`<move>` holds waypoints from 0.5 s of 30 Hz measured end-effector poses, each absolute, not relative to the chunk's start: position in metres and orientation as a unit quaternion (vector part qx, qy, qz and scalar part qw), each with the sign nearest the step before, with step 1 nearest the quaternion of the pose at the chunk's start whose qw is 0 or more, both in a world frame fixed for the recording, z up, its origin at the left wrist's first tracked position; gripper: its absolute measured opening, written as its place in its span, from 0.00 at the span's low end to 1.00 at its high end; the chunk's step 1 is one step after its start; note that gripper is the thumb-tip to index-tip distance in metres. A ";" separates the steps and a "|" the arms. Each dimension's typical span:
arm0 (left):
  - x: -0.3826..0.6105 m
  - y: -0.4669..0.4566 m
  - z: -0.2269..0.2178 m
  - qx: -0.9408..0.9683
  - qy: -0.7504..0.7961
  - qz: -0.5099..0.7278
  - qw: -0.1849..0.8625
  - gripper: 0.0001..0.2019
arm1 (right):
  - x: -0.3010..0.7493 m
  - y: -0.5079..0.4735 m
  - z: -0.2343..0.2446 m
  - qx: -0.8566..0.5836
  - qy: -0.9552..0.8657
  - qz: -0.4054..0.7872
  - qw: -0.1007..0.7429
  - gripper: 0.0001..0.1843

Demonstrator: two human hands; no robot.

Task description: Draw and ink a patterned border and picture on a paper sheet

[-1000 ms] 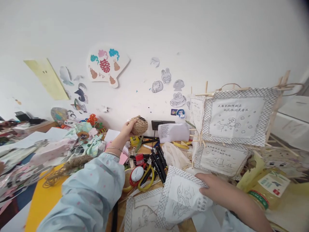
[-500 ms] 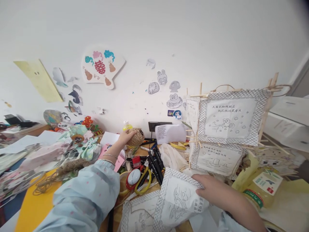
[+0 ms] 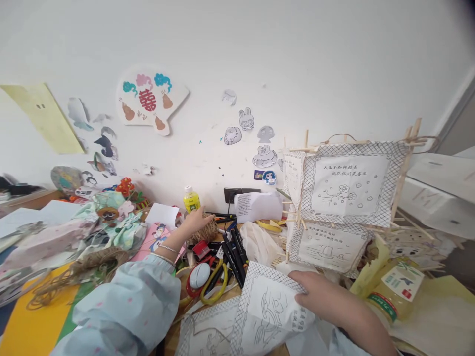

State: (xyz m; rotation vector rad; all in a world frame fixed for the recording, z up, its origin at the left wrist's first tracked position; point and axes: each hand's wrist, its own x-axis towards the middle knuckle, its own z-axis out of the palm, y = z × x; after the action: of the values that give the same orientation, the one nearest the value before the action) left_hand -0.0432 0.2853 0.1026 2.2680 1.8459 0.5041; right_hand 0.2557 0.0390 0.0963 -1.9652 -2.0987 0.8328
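My left hand [image 3: 193, 223] rests against a ball of brown twine [image 3: 206, 233], its fingers stretched out over the top. The ball sits low among the clutter, partly hidden by the hand. Just behind stands a bottle with a yellow label [image 3: 191, 199]. My right hand [image 3: 307, 289] grips the upper right edge of a white sheet with a line drawing and a crosshatched border [image 3: 265, 301]. A second bordered drawing [image 3: 208, 329] lies beneath it. Right of the hands stands a frame of thin wooden sticks [image 3: 403, 173] hung with similar drawings [image 3: 345, 185].
Black markers [image 3: 233, 257], yellow-handled scissors [image 3: 218, 287] and a white computer mouse [image 3: 199, 275] crowd the middle. Loose twine [image 3: 89, 267] lies on coloured paper at left. A jar with a green lid [image 3: 395, 291] lies at right. Paper cutouts are stuck on the wall.
My left hand has lowered the twine ball and loosened its fingers; the yellow-labelled bottle behind now shows more fully. My right hand keeps hold of the drawing. The view has shifted slightly.
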 end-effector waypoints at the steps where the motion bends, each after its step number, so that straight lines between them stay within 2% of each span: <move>1: -0.039 0.281 0.105 0.776 0.608 0.152 0.078 0.18 | 0.255 0.039 0.097 -0.654 -0.700 0.277 0.072 0.22; 6: -0.010 0.227 0.101 0.856 0.507 0.081 0.068 0.25 | 0.250 0.035 0.108 -0.659 -0.691 0.287 0.072 0.22; 11: 0.013 0.153 0.066 0.904 0.415 -0.012 0.101 0.27 | 0.247 0.030 0.119 -0.663 -0.675 0.314 0.078 0.21; 13: 0.019 0.135 0.050 0.908 0.411 -0.030 0.072 0.28 | 0.246 0.028 0.121 -0.647 -0.683 0.332 0.070 0.19; 15: 0.025 0.125 0.035 0.900 0.434 0.004 0.025 0.25 | 0.244 0.025 0.124 -0.637 -0.688 0.343 0.063 0.17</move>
State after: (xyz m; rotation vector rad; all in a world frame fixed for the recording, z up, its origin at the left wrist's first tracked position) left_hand 0.0251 0.1249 0.0346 2.7848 1.3430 0.0126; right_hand 0.2443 0.0248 0.1240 -1.9247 -2.0782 1.0353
